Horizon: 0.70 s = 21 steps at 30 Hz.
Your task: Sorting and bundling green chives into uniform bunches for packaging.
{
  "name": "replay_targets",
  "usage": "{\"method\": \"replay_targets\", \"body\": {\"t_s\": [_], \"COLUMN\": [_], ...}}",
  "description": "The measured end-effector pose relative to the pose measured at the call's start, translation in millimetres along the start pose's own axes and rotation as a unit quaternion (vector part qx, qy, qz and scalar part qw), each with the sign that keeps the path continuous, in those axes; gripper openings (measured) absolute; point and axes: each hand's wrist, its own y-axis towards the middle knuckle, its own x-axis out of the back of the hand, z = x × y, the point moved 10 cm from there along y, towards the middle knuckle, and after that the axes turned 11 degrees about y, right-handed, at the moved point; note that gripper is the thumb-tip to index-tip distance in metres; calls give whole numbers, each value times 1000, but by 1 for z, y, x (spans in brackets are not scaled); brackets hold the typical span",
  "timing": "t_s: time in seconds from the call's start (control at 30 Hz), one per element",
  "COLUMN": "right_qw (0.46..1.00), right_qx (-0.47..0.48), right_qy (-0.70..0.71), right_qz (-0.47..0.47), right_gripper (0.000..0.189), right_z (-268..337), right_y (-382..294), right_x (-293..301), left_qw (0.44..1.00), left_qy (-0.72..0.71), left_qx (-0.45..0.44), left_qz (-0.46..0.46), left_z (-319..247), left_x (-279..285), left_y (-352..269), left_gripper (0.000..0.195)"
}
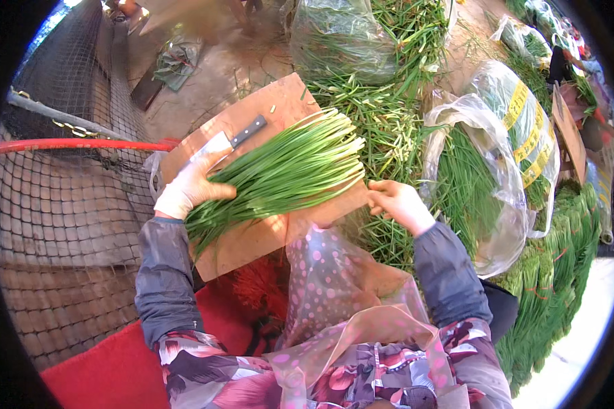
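A bunch of long green chives or similar leafy stalks (pixel 281 166) lies across a tilted wooden board (pixel 240 250), its pale cut ends to the right and leaf tips to the lower left. My left hand (pixel 199 184), with a pale covering at the wrist, rests on the bunch's leafy part, thumb spread over it; whether it grips is unclear. Beside its fingers lies a knife (pixel 230 138) with a black handle, its blade partly under my hand. My right hand (pixel 391 199) is just off the board's right corner, near the pale ends, its fingers curled; whether they pinch anything cannot be told.
Loose trimmings (pixel 389 138) heap beyond and right of the board. An open clear plastic bag (pixel 511 204) of greens and a taped bag (pixel 517 117) stand at right, above stacked tied bunches (pixel 547 276). Netting (pixel 61 204) and a red pipe (pixel 82 145) are at left. A person (pixel 593 107) is far right.
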Motion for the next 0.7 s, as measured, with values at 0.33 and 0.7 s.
{"method": "replay_targets", "body": {"t_s": [0.33, 0.7], "right_qw": [981, 888], "right_qx": [-82, -136], "right_qy": [116, -252], "right_qz": [-128, -361], "right_gripper": [35, 62], "right_z": [-144, -262], "right_y": [-38, -90], "right_x": [115, 398], "left_qw": [938, 927], "left_qy": [232, 288], "left_qx": [-9, 75], "left_qz": [-256, -230], "left_z": [46, 67], "left_x": [-47, -40], "left_y": [153, 183], "left_gripper": [26, 37]}}
